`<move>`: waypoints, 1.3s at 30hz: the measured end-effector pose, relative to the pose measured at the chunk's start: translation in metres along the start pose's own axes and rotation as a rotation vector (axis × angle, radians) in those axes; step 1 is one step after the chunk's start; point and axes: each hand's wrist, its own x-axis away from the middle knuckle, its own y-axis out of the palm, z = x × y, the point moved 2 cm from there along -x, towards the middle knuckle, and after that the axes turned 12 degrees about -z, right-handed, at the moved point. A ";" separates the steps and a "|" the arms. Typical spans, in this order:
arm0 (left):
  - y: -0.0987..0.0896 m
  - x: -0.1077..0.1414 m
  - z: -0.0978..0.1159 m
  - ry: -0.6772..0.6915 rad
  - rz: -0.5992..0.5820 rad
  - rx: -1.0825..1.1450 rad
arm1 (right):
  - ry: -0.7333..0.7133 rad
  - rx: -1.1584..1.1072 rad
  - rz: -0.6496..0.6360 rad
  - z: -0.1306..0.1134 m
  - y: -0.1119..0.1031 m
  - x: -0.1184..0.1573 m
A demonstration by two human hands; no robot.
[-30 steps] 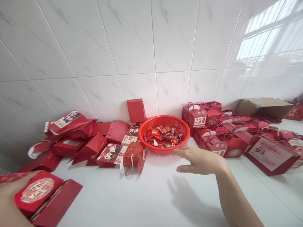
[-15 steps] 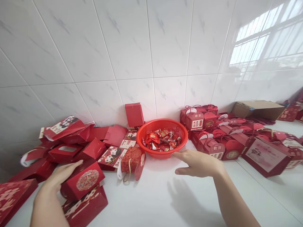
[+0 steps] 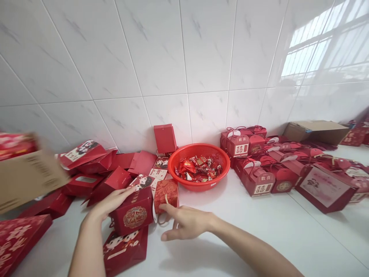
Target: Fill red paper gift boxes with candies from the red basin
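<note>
Box [image 3: 133, 211], red and gold-printed, well out from the table's [image 3: 300, 231] back edge, against or just beside a patterned box [image 3: 167, 191]; panda-print box [image 3: 127, 252] lower, partly covered by it, contact unclear. Left grip [image 3: 111, 203] clasps it over top and side, thumb hidden. Right grip [image 3: 188, 222] loose, fingers spread, index at the patterned box. Likely light card: stiff at folds, smooth, easily dented. Best held by opposite edges, gently, off the broad panels.

Counter [image 3: 253, 211] lies open before the red basket [image 3: 190, 186], boxes [image 3: 259, 181] blocking either side.
</note>
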 end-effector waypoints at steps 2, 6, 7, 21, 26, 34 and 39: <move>0.002 0.004 -0.002 -0.055 -0.074 0.062 | 0.025 -0.081 0.045 0.005 0.012 -0.017; 0.000 0.016 0.005 0.011 -0.110 0.048 | 0.017 -0.312 0.102 0.010 0.023 -0.037; -0.001 0.019 0.009 0.049 -0.120 0.025 | 0.000 -0.386 0.104 0.011 0.024 -0.040; 0.048 0.083 0.077 0.553 -0.110 -0.373 | -0.198 -0.790 -0.053 0.019 -0.009 0.055; 0.090 0.080 0.096 0.664 -0.201 -0.490 | -0.005 -0.729 -0.028 0.051 -0.011 0.091; 0.117 0.055 0.110 0.607 -0.153 -0.493 | 0.253 -0.171 0.578 0.040 -0.037 0.124; 0.130 0.049 0.114 0.679 -0.304 -0.444 | 0.255 0.048 0.551 0.001 -0.031 0.112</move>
